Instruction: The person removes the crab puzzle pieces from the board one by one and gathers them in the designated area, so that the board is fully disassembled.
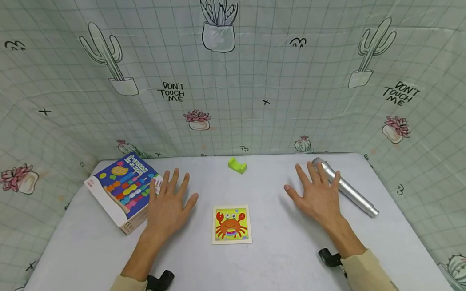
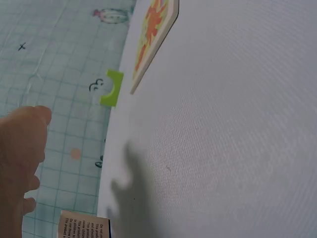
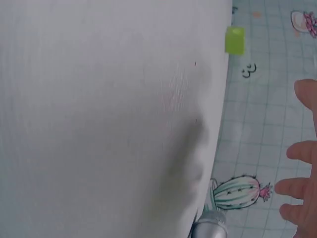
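My left hand (image 1: 166, 212) is held over the table with its fingers spread, holding nothing; its fingertips overlap the right edge of a blue and white toy box (image 1: 129, 183). On the right, my right hand (image 1: 318, 198), also spread and holding nothing, is above the table beside a silver rod with a rounded head, like a microphone (image 1: 354, 193). Between the hands lies a square crab picture board (image 1: 231, 225). Farther back sits a small lime-green block (image 1: 237, 165) with a curved notch. Both wrist views show hand shadows on the table.
The white table (image 1: 272, 267) meets a grid-patterned cloth (image 1: 244, 73) with cactus drawings at its back and sides. A black camera mount (image 1: 161, 281) is on the left wrist and another camera mount (image 1: 330, 258) on the right wrist.
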Demonstrator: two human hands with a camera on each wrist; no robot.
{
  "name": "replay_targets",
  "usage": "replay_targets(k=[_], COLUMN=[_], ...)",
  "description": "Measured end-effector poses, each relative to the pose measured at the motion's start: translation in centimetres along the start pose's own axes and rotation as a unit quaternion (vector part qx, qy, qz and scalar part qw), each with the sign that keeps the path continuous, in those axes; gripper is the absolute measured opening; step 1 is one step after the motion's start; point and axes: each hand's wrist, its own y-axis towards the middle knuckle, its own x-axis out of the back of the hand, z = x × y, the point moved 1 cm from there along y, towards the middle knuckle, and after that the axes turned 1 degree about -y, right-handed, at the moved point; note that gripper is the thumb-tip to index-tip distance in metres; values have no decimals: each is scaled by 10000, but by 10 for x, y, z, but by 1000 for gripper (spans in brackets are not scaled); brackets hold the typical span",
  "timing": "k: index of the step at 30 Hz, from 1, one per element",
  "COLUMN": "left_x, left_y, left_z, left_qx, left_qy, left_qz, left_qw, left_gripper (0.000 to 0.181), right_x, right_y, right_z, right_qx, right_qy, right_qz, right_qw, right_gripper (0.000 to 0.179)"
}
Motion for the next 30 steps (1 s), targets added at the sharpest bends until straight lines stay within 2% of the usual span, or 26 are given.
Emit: replay_targets(k=[6, 11, 14, 19, 25, 30], left_x=[1, -4, -9, -20, -36, -41], left_y=[0, -2, -8, -16, -19, -20], left_z=[-12, -34, -49, -71, -82, -84], left_qx=[-113, -403, -635, -947, -1262, -1180], left_qy=[21, -95, -328, -734, -974, -1093], left_qz=[241, 446, 648, 982, 828, 747], left_qw=[9996, 9981, 9953, 9879, 9837, 9841], left_gripper=[71, 67, 65, 62, 55, 53], right_x=[-2, -6, -9, -15, -30, -37], right_y=[-3, -8, -13, -15, -14, -16], right_z=[24, 52, 71, 97, 111, 113], right_qx=[215, 551, 642, 599, 661, 532], right_qy=[186, 566, 1058, 1855, 2141, 2107], right_qz=[561, 843, 1209, 1805, 1984, 2047], right_qw=[9980, 9933, 9849, 9641, 9542, 9544], right_gripper=[72, 59, 46, 32, 25, 28])
